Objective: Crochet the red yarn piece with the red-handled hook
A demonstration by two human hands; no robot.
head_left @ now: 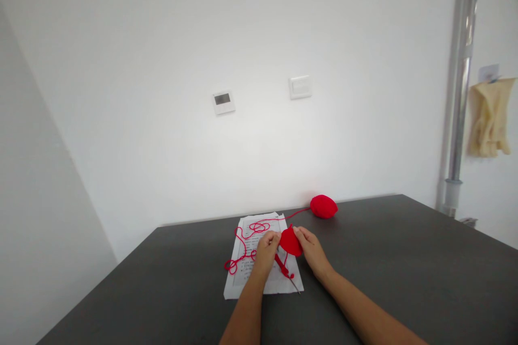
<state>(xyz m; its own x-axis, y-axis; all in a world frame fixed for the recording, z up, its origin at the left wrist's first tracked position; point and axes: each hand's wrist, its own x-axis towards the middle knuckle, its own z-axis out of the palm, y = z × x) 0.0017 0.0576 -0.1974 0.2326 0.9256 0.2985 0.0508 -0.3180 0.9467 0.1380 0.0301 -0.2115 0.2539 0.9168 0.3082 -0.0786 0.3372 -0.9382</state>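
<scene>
Both hands pinching the red crochet piece (291,241), left hand (267,250) and right hand (311,248) flanking it, over the paper sheet (259,280) near the tabletop's (404,259) far edge, yarn ball (324,206) beyond

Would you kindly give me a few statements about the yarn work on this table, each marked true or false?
1. Both hands touch the red crochet piece. True: left hand and right hand flank it.
2. The yarn ball sits in the left hand. False: it lies on the table, beyond the hands.
3. The printed sheet lies under the hands. True.
4. The crochet hook stands upright. False: it lies on the sheet.
5. Loose yarn trails across the sheet. True.
</scene>
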